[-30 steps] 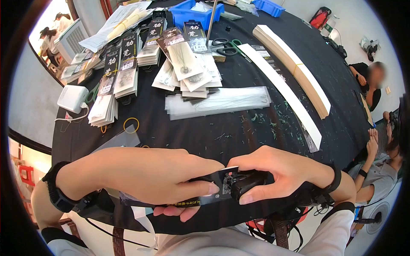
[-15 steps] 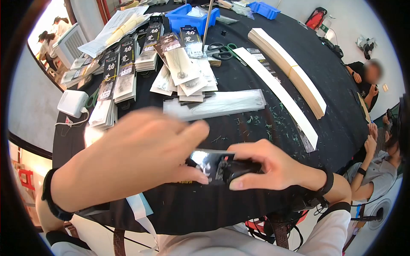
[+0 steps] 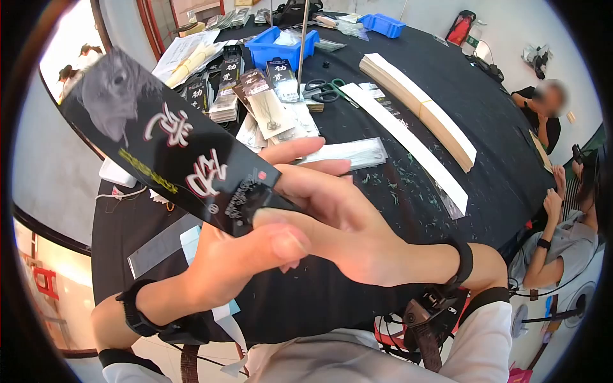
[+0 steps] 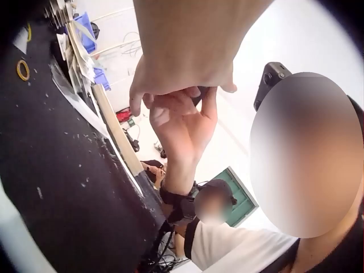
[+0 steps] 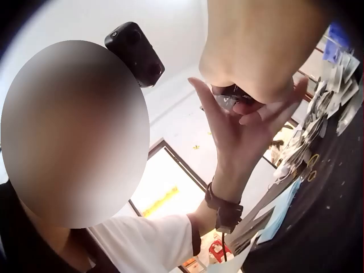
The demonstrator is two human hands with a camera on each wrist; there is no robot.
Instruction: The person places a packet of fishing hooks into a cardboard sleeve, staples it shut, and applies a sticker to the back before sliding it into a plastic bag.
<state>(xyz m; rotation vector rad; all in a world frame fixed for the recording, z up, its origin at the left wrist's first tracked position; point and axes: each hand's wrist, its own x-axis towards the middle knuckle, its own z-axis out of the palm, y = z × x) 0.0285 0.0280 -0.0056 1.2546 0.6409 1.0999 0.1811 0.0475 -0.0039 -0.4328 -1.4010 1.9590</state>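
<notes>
A black packaging card (image 3: 172, 143) with large white characters and a fish picture is raised and tilted in front of me in the head view. My right hand (image 3: 357, 236) pinches its lower right end between thumb and fingers. My left hand (image 3: 220, 262) is behind and below that end, crossing the right hand. Its thumb points right in front, and straight fingertips (image 3: 303, 148) show beyond the card. In the right wrist view the left hand (image 5: 244, 133) is spread in a V around the right hand, with part of the card between them.
Bundled hook packets (image 3: 271, 108) lie at the back left, near a blue bin (image 3: 274, 51) and scissors (image 3: 324, 91). Long white card strips (image 3: 418, 105) lie on the right of the black-covered table (image 3: 408, 236). A clear sleeve (image 3: 159, 246) lies at left. Other people sit at the right.
Both hands have risen with the card, which now swings out to the upper left with its printed face showing. The left hand has moved from over the card to behind it.
</notes>
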